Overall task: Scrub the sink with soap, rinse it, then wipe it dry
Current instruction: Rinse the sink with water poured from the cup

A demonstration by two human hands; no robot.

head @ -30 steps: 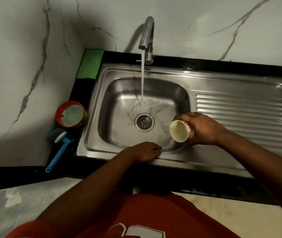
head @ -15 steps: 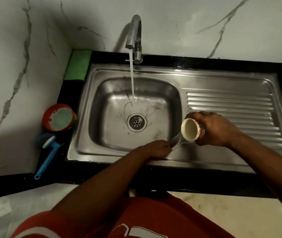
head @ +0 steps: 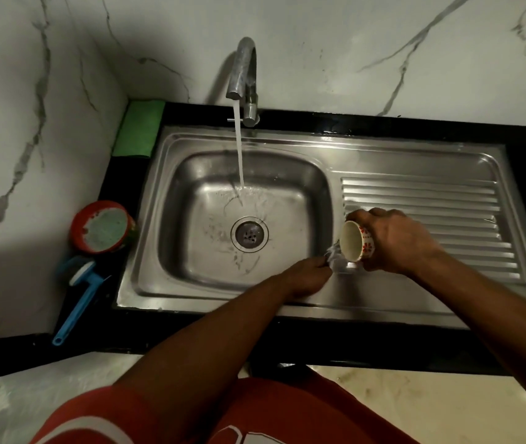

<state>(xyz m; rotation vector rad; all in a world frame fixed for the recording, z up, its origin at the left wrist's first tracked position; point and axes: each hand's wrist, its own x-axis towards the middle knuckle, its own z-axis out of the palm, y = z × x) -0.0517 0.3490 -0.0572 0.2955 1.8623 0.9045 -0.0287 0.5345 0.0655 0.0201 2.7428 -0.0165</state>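
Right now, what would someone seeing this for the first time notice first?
Water streams from the tap at the back wall into the steel sink. At the basin's front right corner, the right hand tips a flowered cup, spilling water onto the fingertips of the left hand on the rim.

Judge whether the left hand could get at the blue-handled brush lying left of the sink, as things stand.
Probably yes. The left hand rests on the sink rim, seemingly holding nothing, and the blue-handled brush lies uncovered on the black counter on that side, with nothing between them.
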